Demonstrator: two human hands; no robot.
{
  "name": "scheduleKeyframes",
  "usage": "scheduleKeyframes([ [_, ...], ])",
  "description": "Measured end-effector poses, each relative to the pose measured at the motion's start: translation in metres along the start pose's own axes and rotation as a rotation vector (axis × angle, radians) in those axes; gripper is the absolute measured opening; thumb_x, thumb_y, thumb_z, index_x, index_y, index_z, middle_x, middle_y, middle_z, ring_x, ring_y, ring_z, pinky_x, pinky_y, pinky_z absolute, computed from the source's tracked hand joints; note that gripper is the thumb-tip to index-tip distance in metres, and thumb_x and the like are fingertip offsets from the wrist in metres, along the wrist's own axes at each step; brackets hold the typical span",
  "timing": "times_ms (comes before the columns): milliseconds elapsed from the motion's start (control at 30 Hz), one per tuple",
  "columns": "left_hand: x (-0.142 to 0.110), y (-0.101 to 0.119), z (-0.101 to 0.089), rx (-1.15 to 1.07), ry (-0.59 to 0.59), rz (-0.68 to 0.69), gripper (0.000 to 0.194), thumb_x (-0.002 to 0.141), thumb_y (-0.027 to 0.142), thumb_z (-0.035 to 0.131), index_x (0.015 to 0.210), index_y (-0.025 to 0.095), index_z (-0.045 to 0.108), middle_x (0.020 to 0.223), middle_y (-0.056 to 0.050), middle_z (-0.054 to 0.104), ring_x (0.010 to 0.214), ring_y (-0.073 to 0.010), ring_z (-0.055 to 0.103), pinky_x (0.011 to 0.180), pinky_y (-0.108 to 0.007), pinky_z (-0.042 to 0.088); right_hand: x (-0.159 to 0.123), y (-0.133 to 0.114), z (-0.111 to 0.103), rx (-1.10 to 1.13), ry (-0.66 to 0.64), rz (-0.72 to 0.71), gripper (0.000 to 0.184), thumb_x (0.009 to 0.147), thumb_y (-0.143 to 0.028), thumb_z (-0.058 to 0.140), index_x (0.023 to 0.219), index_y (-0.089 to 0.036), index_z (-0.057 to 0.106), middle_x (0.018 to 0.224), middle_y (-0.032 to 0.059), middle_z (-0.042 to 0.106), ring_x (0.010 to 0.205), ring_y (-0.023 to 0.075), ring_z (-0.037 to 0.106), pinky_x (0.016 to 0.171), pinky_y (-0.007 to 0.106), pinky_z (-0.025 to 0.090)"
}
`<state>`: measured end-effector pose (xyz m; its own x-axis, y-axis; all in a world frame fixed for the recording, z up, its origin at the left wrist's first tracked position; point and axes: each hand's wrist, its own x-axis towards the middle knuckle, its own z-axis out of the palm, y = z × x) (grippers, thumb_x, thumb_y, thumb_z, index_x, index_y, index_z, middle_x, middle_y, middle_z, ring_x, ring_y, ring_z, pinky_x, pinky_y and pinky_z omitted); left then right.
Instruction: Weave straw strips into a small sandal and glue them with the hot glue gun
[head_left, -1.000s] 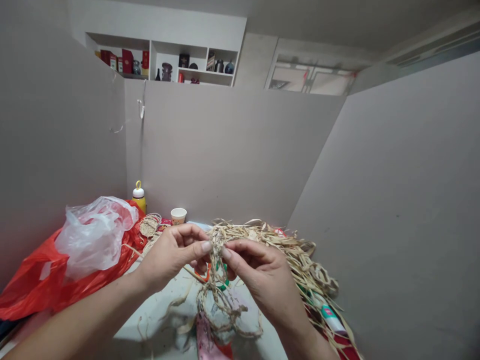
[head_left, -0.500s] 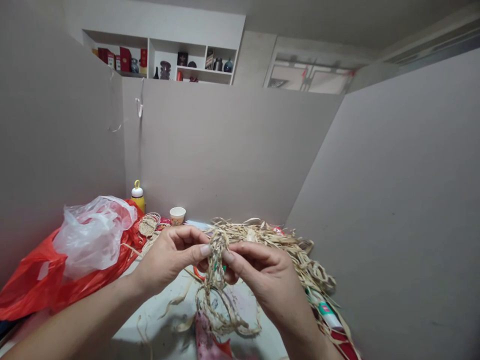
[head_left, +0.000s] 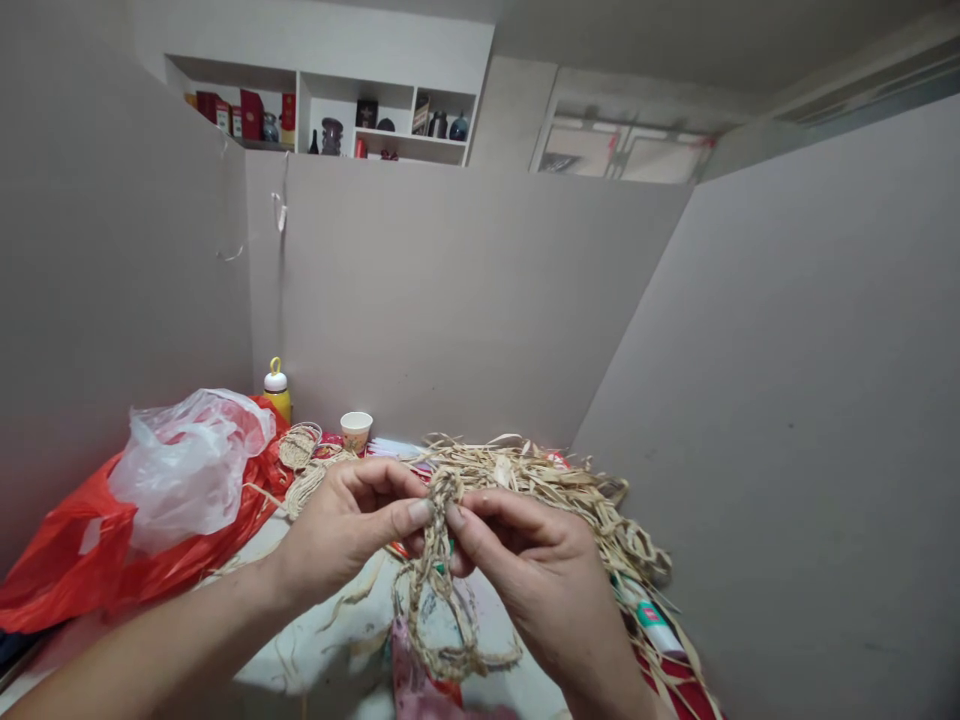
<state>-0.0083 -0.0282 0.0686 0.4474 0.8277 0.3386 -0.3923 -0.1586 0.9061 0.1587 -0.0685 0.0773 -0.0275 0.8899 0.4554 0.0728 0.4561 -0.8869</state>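
Note:
Between my two hands hangs a braided straw cord [head_left: 437, 545], its top end bent into a small loop and its lower part trailing in loose curves over the table. My left hand [head_left: 367, 515] pinches the loop's left side between thumb and fingers. From the other side, my right hand [head_left: 525, 550] grips it with thumb and forefinger. The fingertips behind the cord are partly hidden. Below the cord lies a pink cloth-like item [head_left: 416, 670], partly covered. Bits of green and orange-red show behind the cord, too hidden to name.
Dry straw strips [head_left: 540, 475] heap at the back right, beside a green-and-white bottle [head_left: 660, 630]. Left stand red bags [head_left: 67, 545] with a clear plastic bag [head_left: 187, 470], a yellow bottle [head_left: 277, 395], a paper cup [head_left: 356, 430] and coiled braid [head_left: 315, 483]. Grey partitions [head_left: 450, 300] enclose the table.
The cord's looped top has shifted slightly right with my fingers, and it looks narrower now. The trailing curves below have drawn a little closer together. Both hands still pinch it.

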Motion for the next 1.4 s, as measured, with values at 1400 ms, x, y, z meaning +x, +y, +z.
scheduleKeyframes([
  [1400,-0.002,-0.003,0.0,-0.043,0.039,0.018,0.017,0.075,0.027,0.08,0.08,0.014,0.07,0.07,0.001,0.069,0.059,-0.0088,0.066,0.061,-0.021,0.055,0.008,0.001,-0.023,0.166,-0.09,0.084,0.012,0.074,-0.033,0.081,0.082,-0.023,0.079,0.059,0.0001,0.07,0.051,0.0092,0.061,0.051,0.019,0.052],
])
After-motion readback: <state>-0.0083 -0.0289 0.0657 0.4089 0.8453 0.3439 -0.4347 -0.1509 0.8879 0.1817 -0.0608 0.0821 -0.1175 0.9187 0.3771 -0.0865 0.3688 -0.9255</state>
